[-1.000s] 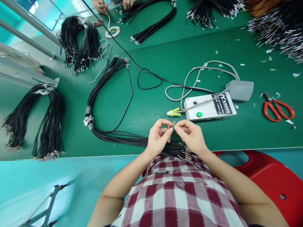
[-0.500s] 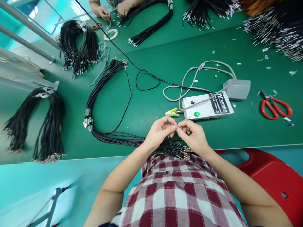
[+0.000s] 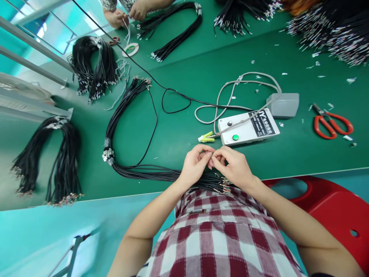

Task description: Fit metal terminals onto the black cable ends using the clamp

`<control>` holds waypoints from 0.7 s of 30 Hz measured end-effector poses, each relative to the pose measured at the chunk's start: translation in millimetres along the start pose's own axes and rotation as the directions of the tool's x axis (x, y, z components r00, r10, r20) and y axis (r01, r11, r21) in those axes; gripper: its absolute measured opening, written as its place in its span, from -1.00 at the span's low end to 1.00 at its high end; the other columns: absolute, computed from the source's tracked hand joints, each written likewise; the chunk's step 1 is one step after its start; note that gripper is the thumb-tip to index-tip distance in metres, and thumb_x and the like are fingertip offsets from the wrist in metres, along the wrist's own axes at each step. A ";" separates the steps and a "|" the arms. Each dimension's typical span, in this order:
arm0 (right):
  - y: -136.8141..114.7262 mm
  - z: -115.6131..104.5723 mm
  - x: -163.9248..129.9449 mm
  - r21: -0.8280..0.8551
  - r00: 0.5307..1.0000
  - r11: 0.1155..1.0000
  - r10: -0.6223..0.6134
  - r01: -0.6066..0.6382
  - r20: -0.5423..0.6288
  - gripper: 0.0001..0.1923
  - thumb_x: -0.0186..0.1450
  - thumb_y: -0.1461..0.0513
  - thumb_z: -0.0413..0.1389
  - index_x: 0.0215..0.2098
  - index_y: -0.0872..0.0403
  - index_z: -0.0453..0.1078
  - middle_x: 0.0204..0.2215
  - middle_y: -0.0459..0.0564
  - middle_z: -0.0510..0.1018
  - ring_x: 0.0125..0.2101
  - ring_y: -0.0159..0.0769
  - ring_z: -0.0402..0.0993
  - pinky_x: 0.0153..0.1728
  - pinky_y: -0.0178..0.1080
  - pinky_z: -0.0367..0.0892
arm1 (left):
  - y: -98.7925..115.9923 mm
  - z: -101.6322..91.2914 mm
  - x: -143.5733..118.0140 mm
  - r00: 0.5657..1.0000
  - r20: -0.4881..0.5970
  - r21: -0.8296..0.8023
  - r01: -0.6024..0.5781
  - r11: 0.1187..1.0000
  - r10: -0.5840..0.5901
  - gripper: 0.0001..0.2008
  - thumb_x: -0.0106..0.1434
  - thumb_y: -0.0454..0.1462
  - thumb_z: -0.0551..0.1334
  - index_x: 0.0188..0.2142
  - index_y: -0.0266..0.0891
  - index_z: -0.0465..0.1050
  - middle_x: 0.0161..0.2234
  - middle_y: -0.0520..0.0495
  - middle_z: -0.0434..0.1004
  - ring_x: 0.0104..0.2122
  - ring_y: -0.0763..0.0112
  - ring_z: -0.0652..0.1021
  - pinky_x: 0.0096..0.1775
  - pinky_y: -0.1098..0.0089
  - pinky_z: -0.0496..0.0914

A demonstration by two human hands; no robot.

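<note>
A green mat covers the desk (image 3: 178, 127), which ends at a pale edge just in front of the person's checked shirt; beyond that edge the floor is turquoise, and a red plastic seat (image 3: 331, 207) shows to the right of the white control box's near side.

The white control box (image 3: 248, 130), with a green button and a black label, serves as the landmark. Just in front of it, toward the person, the left hand (image 3: 194, 165) and right hand (image 3: 235, 166) meet fingertip to fingertip, pinched together on the end of a thin wire; the wire end itself is too small to make out between the fingers. Under both hands runs the black cable bundle (image 3: 150, 173), which curves away left of the box and loops back to a fanned end well behind and left of it.

A small yellow-green clip (image 3: 206, 137) lies at the box's left end, touching its lead. A grey pedal (image 3: 283, 104) sits just behind the box to the right, joined by grey cord. Red-handled scissors (image 3: 331, 124) lie well to the right of the box. Further black cable bundles (image 3: 95, 67) rest far left of the box, near a metal frame rail. Behind the box, at the far edge, another person's hands (image 3: 127, 13) work at more cables. White scraps dot the mat right of the box.
</note>
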State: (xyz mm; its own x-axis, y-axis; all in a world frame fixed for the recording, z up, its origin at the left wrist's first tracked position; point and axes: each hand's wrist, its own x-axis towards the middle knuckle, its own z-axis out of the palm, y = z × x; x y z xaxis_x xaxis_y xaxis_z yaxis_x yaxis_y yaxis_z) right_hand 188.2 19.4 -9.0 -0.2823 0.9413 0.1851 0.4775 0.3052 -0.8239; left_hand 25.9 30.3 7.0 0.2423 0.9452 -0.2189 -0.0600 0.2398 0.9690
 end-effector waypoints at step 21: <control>13.3 8.7 -3.1 -0.256 0.982 0.950 -0.188 0.179 -0.012 -0.80 0.41 0.25 0.03 -0.36 0.05 0.41 -0.49 -0.10 0.52 -0.54 -0.40 0.33 -0.37 -0.26 0.22 | -31.4 -2.1 -21.4 0.966 -0.257 0.068 0.032 0.997 -0.014 -0.77 0.25 -0.14 0.33 -0.29 -0.29 0.47 -0.46 0.01 0.54 -0.68 0.64 0.37 -0.61 0.54 0.26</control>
State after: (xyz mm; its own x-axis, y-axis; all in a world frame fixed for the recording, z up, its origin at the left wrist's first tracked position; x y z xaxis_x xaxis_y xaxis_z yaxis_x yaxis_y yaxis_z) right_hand 188.1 19.3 -25.2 -0.3566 0.8689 0.3434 0.6164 0.4950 -0.6124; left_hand 20.6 3.0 -19.0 -0.0139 0.9670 -0.2544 0.0135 0.2546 0.9669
